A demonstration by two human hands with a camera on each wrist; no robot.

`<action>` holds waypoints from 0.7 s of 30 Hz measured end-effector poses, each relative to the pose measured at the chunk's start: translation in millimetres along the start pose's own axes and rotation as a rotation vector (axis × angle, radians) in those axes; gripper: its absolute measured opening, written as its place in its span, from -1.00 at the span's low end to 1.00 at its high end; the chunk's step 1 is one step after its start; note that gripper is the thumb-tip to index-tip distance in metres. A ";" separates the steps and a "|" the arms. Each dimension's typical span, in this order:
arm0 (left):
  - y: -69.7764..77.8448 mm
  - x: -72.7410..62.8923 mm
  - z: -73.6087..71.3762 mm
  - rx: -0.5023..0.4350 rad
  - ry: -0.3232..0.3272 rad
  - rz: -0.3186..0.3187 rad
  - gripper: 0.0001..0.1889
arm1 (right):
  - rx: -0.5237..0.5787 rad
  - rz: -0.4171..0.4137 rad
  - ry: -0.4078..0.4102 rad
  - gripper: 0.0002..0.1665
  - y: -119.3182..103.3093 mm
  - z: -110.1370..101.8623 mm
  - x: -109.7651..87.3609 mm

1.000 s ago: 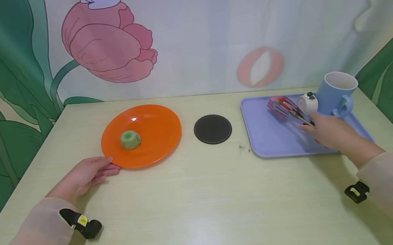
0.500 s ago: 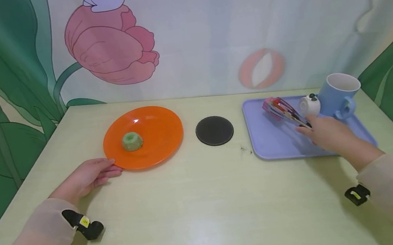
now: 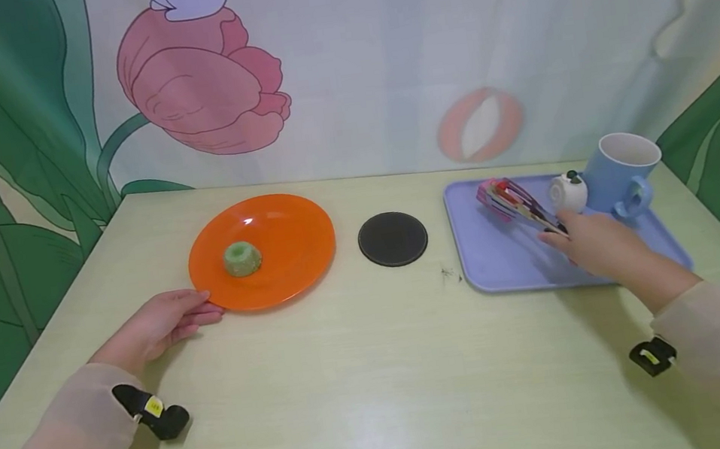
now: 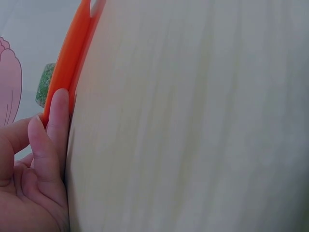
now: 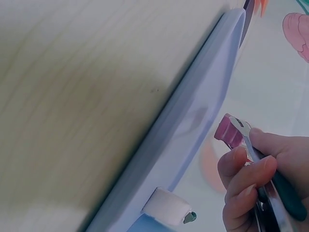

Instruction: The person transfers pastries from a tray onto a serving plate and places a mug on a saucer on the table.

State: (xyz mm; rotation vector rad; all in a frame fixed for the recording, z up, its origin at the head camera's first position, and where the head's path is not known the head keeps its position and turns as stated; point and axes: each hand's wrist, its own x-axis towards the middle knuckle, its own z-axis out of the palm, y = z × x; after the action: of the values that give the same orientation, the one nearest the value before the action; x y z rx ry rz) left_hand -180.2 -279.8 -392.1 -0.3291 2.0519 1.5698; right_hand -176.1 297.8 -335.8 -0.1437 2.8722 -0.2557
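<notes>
My left hand (image 3: 164,322) pinches the near-left rim of an orange plate (image 3: 290,264), the thumb near the rim's top and fingers under it. A round green cake-like piece (image 3: 242,259) sits on the plate's left part. My right hand (image 3: 598,242) grips metal tongs (image 5: 277,205) with dark grips, over the lavender tray (image 3: 509,269). At their far end is a pink and red piece (image 5: 228,131), its kind unclear; in the right wrist view it stands above the tray. Beside the tongs on the tray are a white roll-shaped piece (image 3: 567,192) with a dark green top and a blue mug (image 3: 616,175).
A black round coaster (image 3: 392,239) lies on the pale table (image 3: 380,373) between plate and tray. Behind the table hangs a printed curtain (image 3: 346,67). Small dark marks (image 3: 450,275) show on the table near the tray's left edge.
The tongs and the pink and red piece have shifted slightly left over the tray with my right hand. My left hand keeps its hold on the plate.
</notes>
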 end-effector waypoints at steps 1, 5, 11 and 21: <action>-0.1 0.2 -0.2 -0.001 -0.001 -0.001 -0.37 | 0.000 -0.001 0.000 -0.36 -0.4 -0.2 -0.2; -0.8 0.5 -0.6 -0.003 -0.003 0.001 -0.37 | -0.004 -0.010 0.004 -0.37 -2.4 -1.1 -1.1; -0.8 -0.5 -2.6 0.008 0.014 -0.001 -0.40 | 0.001 -0.030 0.011 -0.38 -7.6 -1.2 -2.1; -0.9 -0.4 -0.1 0.014 0.015 0.011 -0.40 | -0.023 -0.051 0.025 -0.39 -10.4 -3.2 -2.1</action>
State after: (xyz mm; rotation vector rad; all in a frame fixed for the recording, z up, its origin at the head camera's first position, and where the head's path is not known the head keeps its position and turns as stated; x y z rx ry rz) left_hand -179.4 -280.2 -392.7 -0.3263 2.0783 1.5631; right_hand -174.2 288.4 -330.3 -0.2200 2.9001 -0.2361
